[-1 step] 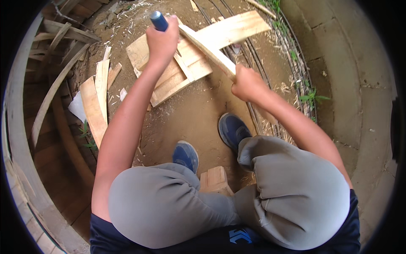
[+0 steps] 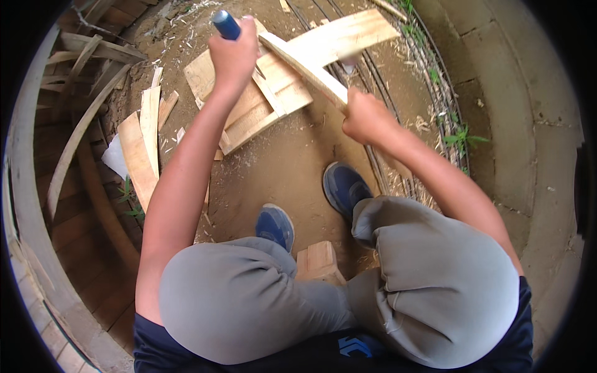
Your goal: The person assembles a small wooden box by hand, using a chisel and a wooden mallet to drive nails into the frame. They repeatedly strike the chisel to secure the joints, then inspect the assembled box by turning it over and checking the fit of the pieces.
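My left hand [image 2: 234, 59] is closed around a blue-handled tool [image 2: 226, 25]; the handle's end sticks out above my fist, and the tool's working end is not clearly seen. In my right hand [image 2: 367, 116] is the near end of a narrow wooden slat [image 2: 311, 71]. From there it slants up and left, its far end beside my left hand. Below both hands lies a low assembly of pale boards [image 2: 267, 118] on the dirt. A wider pale board [image 2: 348, 40] reaches from behind the slat toward the upper right.
Loose wood strips [image 2: 142, 137] lie to the left, beside a dark slatted wooden structure [image 2: 87, 186]. Dark rods or pipes [image 2: 373, 81] run along the ground at right, near a concrete wall [image 2: 516, 124]. A small wood block [image 2: 318, 261] sits between my feet.
My left hand with the blue-handled tool has shifted slightly up and left. My right hand has moved a little to the right, still gripping the slat.
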Available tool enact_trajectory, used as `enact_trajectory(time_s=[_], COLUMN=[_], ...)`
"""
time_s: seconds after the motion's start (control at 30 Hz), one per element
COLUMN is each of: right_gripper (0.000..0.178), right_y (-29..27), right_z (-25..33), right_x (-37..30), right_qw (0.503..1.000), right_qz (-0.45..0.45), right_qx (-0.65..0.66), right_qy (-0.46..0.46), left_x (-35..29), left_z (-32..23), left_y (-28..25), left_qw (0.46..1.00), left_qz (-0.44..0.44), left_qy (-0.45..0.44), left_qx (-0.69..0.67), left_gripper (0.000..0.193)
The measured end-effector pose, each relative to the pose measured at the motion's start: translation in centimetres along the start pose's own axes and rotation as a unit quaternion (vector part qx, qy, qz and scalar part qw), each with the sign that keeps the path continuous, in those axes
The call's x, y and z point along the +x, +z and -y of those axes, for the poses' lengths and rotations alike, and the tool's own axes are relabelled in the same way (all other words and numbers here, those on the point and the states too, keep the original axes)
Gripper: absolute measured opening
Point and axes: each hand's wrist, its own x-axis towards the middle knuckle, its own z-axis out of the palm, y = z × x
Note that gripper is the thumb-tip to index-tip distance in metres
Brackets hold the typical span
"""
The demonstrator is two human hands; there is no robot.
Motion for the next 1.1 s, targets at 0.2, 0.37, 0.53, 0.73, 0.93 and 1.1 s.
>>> enact_trajectory(time_s=[0.2,0.37,0.53,0.73,0.93,1.1], right_gripper=[0.027,0.028,0.031,0.032,0.032,0.031], right_y=[-0.8,-1.0,-1.0,-2.1,-2.1,-1.9], right_z=[0.4,-0.2,-0.5,0.1,-0.1,-0.4], right_x=[0.0,0.4,0.4,0.1,0.4,0.6], right_qw=[0.999,0.999,1.000,0.999,0.999,0.999], right_qz=[0.015,0.012,0.010,0.040,0.050,0.037], right_qx=[-0.025,-0.017,-0.013,0.016,0.014,0.011], right_qy=[-0.025,-0.030,-0.023,-0.014,-0.008,-0.022], left_x=[4.7,3.8,-0.9,-2.1,-1.7,-1.2], left_z=[0.9,0.9,-2.5,-2.8,-1.2,-0.2], left_y=[0.3,0.8,0.8,0.7,1.3,1.5], left_qw=[0.979,0.982,0.976,0.984,0.985,0.988], left_qz=[-0.112,-0.071,-0.022,-0.061,-0.061,-0.067], left_qy=[-0.098,-0.033,0.184,0.073,0.069,0.068], left_qx=[-0.139,-0.173,-0.111,-0.149,-0.146,-0.117], left_gripper=[0.022,0.025,0.034,0.036,0.037,0.037])
